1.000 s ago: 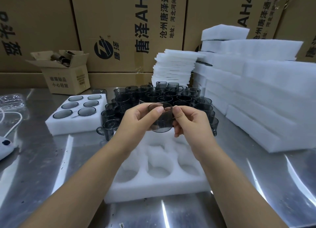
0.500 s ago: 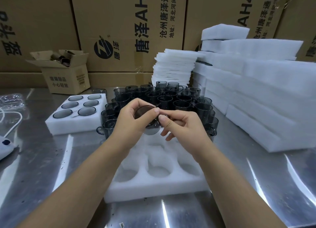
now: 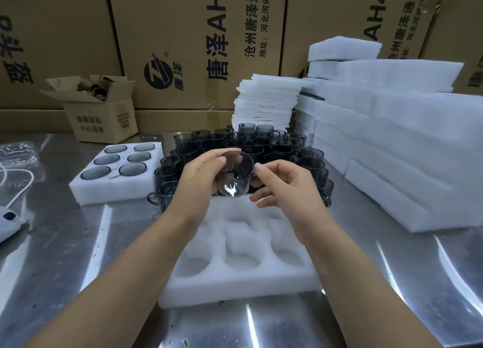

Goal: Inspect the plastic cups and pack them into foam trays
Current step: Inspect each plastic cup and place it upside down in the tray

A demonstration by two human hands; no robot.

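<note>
Half a second ago both hands were close together on the cup (image 3: 236, 176). Now the right hand (image 3: 285, 188) has moved a little to the right and the cup has been turned. Its round bottom now faces near and down, and its rim faces far and up.

The left hand (image 3: 201, 180) holds the cup with its thumb on the rim and its fingers behind. The right hand's fingers are loose and spread. One fingertip is just beside the cup, but I cannot tell if it touches.

The one held cup is up in the air, over the far end of the empty tray (image 3: 235, 287). That tray shows three holes in its near row. On the left, the full tray (image 3: 115, 193) holds six cups. The crowd of cups (image 3: 261, 146) behind is too many to count.
</note>
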